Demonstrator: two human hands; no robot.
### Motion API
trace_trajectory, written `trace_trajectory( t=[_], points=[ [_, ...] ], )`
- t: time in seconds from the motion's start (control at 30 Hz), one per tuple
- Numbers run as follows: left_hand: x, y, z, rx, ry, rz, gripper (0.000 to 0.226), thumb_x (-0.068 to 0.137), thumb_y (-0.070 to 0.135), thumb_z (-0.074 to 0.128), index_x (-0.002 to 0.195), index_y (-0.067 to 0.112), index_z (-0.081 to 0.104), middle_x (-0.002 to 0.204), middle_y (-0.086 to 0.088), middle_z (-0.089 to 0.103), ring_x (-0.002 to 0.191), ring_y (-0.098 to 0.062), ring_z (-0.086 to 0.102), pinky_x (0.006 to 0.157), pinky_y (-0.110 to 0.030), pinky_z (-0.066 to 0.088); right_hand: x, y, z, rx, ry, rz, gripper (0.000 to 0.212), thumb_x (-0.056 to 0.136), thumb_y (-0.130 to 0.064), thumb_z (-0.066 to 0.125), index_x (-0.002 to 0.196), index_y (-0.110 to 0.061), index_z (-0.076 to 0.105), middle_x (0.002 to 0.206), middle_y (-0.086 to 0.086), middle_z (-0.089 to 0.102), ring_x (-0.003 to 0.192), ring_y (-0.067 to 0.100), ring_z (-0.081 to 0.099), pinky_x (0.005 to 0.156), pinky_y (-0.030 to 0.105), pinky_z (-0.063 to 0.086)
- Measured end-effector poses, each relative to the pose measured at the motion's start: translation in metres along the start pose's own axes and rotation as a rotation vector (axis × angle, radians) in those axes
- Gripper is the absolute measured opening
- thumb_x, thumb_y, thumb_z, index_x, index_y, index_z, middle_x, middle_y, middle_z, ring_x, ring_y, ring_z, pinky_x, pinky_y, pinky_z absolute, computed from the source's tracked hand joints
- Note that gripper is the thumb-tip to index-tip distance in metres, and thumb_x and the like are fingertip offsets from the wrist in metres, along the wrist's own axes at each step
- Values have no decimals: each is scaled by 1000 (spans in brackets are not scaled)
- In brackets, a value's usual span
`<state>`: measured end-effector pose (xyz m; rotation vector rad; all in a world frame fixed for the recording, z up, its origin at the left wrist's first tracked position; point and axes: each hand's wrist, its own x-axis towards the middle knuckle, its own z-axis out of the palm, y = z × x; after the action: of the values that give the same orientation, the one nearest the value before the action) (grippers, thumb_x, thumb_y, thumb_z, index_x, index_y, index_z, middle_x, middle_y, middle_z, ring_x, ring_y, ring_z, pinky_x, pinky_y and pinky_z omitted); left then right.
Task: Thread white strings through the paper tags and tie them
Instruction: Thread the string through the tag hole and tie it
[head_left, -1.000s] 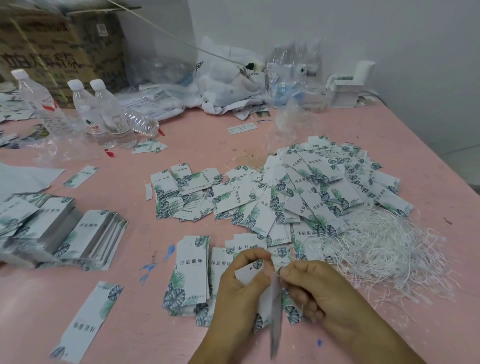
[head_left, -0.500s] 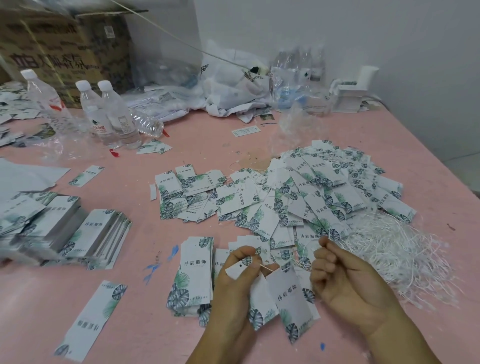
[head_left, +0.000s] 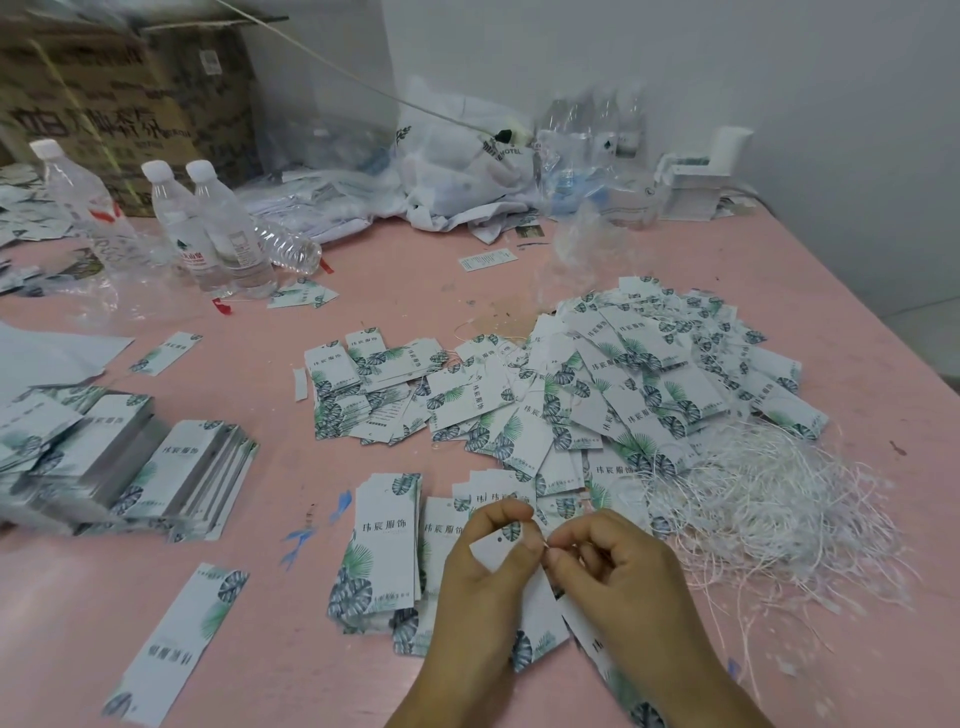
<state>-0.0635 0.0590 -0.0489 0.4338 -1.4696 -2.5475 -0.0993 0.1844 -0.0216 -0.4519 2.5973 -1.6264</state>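
Observation:
Near the table's front edge my left hand (head_left: 485, 577) pinches a white paper tag (head_left: 493, 548) with a green leaf print by its top corner, beside the punched hole. My right hand (head_left: 615, 577) sits just right of it, its fingertips pinching a thin white string (head_left: 544, 544) at the tag's edge. More tags hang or lie under both hands. A tangled heap of white strings (head_left: 769, 499) lies to the right. A big loose pile of tags (head_left: 597, 384) spreads across the middle of the table.
Neat tag stacks (head_left: 156, 467) sit at the left, and a single tag (head_left: 176, 644) lies at the front left. Water bottles (head_left: 208, 228), a cardboard box (head_left: 114, 104) and plastic bags (head_left: 457, 171) crowd the back of the pink table (head_left: 857, 322).
My right hand, which had pulled away to the right half a second ago, has come back against my left hand at the tag. The view has shifted slightly.

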Motion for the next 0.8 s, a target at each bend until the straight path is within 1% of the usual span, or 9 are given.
trace_trajectory(
  t=[0.07,0.13,0.2,0.27,0.3,0.37,0.5,0.67,0.8],
  points=[
    [0,0,0,10,-12,5,22,77,18,75,97,19,67,85,-15,64,77,-29,64,69,-38,54,0,0,1,-39,15,-41,20,79,-12,76,74,-29,69,61,-10,49,53,6,43,51,13,36],
    [0,-1,-1,44,-20,-6,22,77,23,74,98,22,68,86,-17,67,78,-30,66,69,-38,54,-1,0,1,-56,31,-62,16,81,-15,74,75,-29,68,63,-4,52,54,11,44,53,25,43],
    [0,-4,-2,112,-6,-25,23,78,37,68,100,31,68,91,-14,72,81,-28,68,71,-38,53,-1,1,1,-60,52,-64,13,81,-18,73,76,-28,66,60,-2,50,53,15,43,54,33,45],
    [-1,-7,-4,135,6,-49,28,81,51,59,101,34,66,94,-9,73,82,-24,68,72,-40,52,-2,1,1,-62,61,-101,17,81,-15,74,75,-28,65,59,-5,49,51,10,40,50,23,41],
    [-1,-8,-5,128,7,-63,29,82,54,55,99,33,65,93,-8,73,80,-24,67,70,-39,50,-2,0,2,-79,65,-127,19,80,-12,75,74,-28,65,59,-7,48,51,6,40,51,16,37],
    [-3,-9,-7,120,-11,-86,30,83,56,53,93,30,63,88,-10,72,74,-24,64,66,-38,48,-3,-1,4,-125,71,-179,22,79,-11,75,71,-28,62,62,-7,46,53,5,40,52,10,33],
    [-2,-10,-10,132,-47,-74,36,80,60,54,86,25,61,81,-10,69,65,-21,60,57,-34,47,-4,-5,6,-152,58,-221,13,75,-19,66,69,-27,57,65,-3,44,53,5,38,51,13,31],
    [-1,-18,-11,225,-92,37,50,90,68,46,94,21,60,100,-18,64,88,-29,60,80,-56,44,-4,-6,4,-195,53,-203,8,71,-22,63,68,-24,56,60,-9,42,53,7,39,51,20,34],
    [-2,-17,-10,269,-135,66,52,96,65,41,101,16,58,99,-26,61,87,-31,60,78,-53,45,-4,-7,3,-238,56,-202,10,69,-21,62,69,-25,54,59,-9,41,52,8,38,50,23,35]
  ],
)
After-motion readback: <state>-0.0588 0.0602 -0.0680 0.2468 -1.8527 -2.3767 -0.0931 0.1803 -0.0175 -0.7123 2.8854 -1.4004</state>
